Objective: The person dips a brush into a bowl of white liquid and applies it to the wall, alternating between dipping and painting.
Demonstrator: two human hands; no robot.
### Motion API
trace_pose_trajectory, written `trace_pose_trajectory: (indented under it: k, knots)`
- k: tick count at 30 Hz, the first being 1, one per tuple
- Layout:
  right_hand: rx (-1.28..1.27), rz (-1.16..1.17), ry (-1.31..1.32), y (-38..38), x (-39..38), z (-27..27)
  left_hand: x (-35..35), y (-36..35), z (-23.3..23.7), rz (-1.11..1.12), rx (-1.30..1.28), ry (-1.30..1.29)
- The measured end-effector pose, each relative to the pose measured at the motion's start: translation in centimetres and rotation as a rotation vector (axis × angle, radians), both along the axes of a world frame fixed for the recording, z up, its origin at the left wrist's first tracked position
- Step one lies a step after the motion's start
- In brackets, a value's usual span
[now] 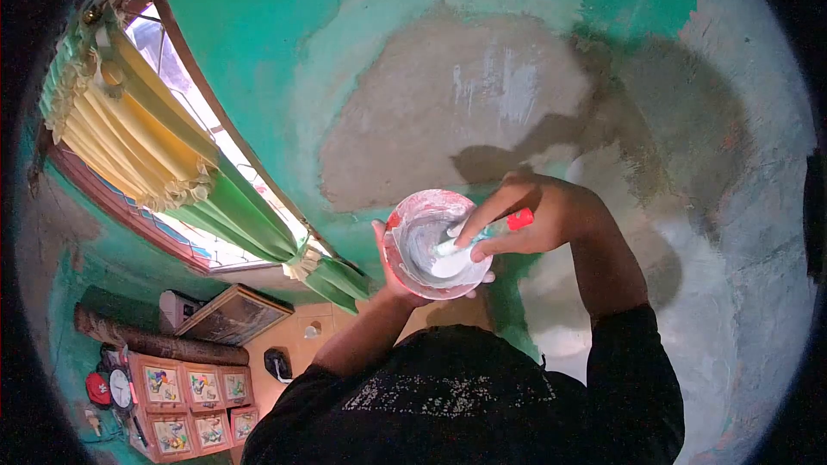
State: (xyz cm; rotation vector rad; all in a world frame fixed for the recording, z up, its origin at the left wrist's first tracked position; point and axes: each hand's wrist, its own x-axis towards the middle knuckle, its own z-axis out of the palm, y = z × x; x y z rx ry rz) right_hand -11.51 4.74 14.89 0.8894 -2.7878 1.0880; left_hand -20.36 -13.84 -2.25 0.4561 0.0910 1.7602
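Here's the bowl (pixel 416 282), up in front of the chest, with the left hand (pixel 396 280) cupped under and around its near left side. Over on the right, the right hand (pixel 556 213) is closed on what looks like a brush (pixel 494 230), thumb and fingers pinching the handle. The brush slants across the bowl's right rim: red end (pixel 520 219) out to the right, working end pointing left and down at the white paste (pixel 451 265) inside. So the bowl lies left of the right-hand grip, the brush's long axis running into it. Ahead, a grey patch (pixel 413 120) on the green wall (pixel 258 30).
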Motion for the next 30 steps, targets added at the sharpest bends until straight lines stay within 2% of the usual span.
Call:
trace_pose_trajectory:
  k: [6, 9, 12, 18, 21, 24, 27, 30]
  knots:
    - [-0.057, 0.126, -0.149, -0.9, -0.9, -0.2, 0.7, 0.0, 0.8, 0.062, -0.058, -0.228]
    - [-0.018, 0.092, -0.189, -1.0, -0.8, 0.2, 0.1, 0.0, 0.5, 0.080, -0.052, 0.028]
    - [-0.045, 0.126, -0.108, -0.9, -1.2, -0.9, -0.2, 0.3, -0.2, 0.002, 0.095, 0.056]
    - [0.002, 0.034, -0.148, -0.9, -0.9, -0.6, 0.0, 0.4, -0.7, 0.119, -0.011, -0.159]
    - [0.051, 0.008, -0.126, -1.1, -1.2, -1.8, 0.0, 0.4, -1.0, 0.141, -0.084, -0.050]
    - [0.012, -0.007, -0.079, -0.7, -1.5, -2.9, 0.0, 0.4, -0.9, 0.101, -0.023, -0.088]
    - [-0.018, -0.126, -0.096, -0.5, -1.0, -4.2, 0.0, 0.6, -0.9, 0.046, 0.042, -0.170]
    - [-0.066, -0.225, -0.082, -0.3, -0.7, -5.2, -0.3, 0.5, -2.5, 0.141, -0.176, -0.060]
